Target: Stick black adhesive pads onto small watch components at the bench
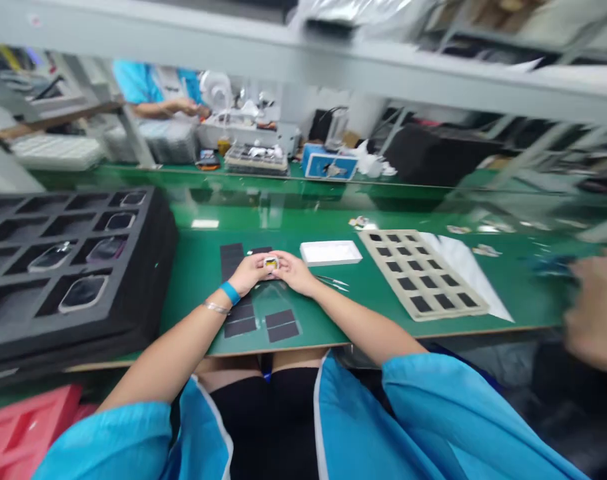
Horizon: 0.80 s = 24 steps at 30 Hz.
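Observation:
My left hand [250, 272] and my right hand [294, 272] meet over the green mat [198, 267], both pinched round a small pale part with a yellow centre [271, 264]. Under and before them lie several dark rectangular pads [282, 325] and a clear film sheet [272, 293]. Tweezers [333, 283] rest just right of my right hand. A white flat tray [330, 253] lies beyond them.
A black foam tray [143, 267] with glossy parts in its pockets stands at the left. A beige tray of dark squares [423, 272] lies at the right. Another person's blurred hand [596, 310] is at the right edge. A co-worker in blue works at the far bench [148, 90].

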Each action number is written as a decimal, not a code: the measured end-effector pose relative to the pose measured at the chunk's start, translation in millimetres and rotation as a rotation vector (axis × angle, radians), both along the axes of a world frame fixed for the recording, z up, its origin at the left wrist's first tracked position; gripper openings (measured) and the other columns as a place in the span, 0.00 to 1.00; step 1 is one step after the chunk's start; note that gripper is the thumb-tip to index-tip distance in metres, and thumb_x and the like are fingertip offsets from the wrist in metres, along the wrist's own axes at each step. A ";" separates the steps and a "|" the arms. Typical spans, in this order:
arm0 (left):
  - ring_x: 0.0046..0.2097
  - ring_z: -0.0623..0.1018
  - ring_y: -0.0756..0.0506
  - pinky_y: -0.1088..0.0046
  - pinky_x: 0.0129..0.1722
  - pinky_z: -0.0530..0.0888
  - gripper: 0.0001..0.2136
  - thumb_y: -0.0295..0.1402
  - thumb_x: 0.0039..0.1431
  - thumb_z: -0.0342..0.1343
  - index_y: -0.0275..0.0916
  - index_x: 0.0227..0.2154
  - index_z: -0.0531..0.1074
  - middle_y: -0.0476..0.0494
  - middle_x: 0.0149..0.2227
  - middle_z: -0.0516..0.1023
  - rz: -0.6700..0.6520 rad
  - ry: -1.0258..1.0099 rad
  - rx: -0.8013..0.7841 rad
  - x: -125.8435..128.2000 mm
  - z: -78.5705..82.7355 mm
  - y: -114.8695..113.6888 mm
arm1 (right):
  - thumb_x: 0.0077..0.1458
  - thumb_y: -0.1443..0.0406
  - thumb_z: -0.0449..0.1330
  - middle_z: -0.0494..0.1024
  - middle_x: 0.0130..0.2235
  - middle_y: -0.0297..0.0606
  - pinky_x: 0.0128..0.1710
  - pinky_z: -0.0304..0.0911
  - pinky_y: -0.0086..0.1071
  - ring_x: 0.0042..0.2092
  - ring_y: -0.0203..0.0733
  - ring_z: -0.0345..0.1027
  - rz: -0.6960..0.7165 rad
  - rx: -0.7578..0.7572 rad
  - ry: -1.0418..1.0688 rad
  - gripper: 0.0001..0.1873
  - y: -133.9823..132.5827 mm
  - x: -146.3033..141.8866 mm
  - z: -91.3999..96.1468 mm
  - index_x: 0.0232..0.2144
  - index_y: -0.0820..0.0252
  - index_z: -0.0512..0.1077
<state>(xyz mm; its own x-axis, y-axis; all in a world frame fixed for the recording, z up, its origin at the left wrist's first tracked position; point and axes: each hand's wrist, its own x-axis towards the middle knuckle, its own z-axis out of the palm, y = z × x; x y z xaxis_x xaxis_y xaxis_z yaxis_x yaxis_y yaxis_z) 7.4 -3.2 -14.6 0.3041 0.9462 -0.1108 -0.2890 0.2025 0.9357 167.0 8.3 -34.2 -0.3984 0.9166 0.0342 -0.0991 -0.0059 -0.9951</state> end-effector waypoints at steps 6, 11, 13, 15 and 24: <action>0.44 0.80 0.41 0.65 0.48 0.77 0.25 0.34 0.37 0.71 0.33 0.42 0.76 0.36 0.43 0.80 -0.081 0.099 0.017 -3.6 4.5 3.2 | 0.41 0.74 0.69 0.78 0.38 0.38 0.43 0.69 0.32 0.38 0.36 0.73 -0.037 -0.150 0.025 0.29 2.7 -2.8 16.4 0.48 0.65 0.70; 0.41 0.80 0.45 0.63 0.52 0.76 0.11 0.28 0.47 0.61 0.33 0.37 0.76 0.41 0.38 0.81 -0.022 0.118 -0.005 0.3 4.9 16.8 | 0.34 0.71 0.75 0.78 0.36 0.36 0.46 0.67 0.30 0.41 0.37 0.73 -0.019 -0.174 0.031 0.33 12.3 0.6 18.5 0.47 0.64 0.74; 0.39 0.80 0.46 0.61 0.52 0.76 0.08 0.26 0.50 0.58 0.33 0.35 0.76 0.43 0.35 0.80 -0.007 0.118 -0.010 3.3 6.4 17.3 | 0.33 0.71 0.75 0.79 0.36 0.36 0.46 0.67 0.29 0.42 0.38 0.73 -0.067 -0.149 0.014 0.32 13.6 -0.1 17.7 0.45 0.64 0.75; 0.37 0.80 0.47 0.61 0.52 0.76 0.06 0.24 0.51 0.56 0.33 0.33 0.75 0.44 0.33 0.80 0.016 0.110 -0.006 5.4 9.0 14.4 | 0.33 0.72 0.75 0.79 0.35 0.34 0.46 0.66 0.28 0.41 0.36 0.73 -0.110 -0.164 0.007 0.31 12.8 -2.4 18.2 0.44 0.64 0.76; 0.36 0.79 0.49 0.59 0.55 0.73 0.04 0.24 0.54 0.55 0.34 0.31 0.74 0.46 0.32 0.78 0.045 0.083 0.027 7.7 7.2 14.4 | 0.28 0.72 0.77 0.77 0.31 0.31 0.41 0.67 0.27 0.32 0.32 0.72 -0.137 -0.255 0.004 0.29 14.1 -3.6 25.0 0.37 0.67 0.74</action>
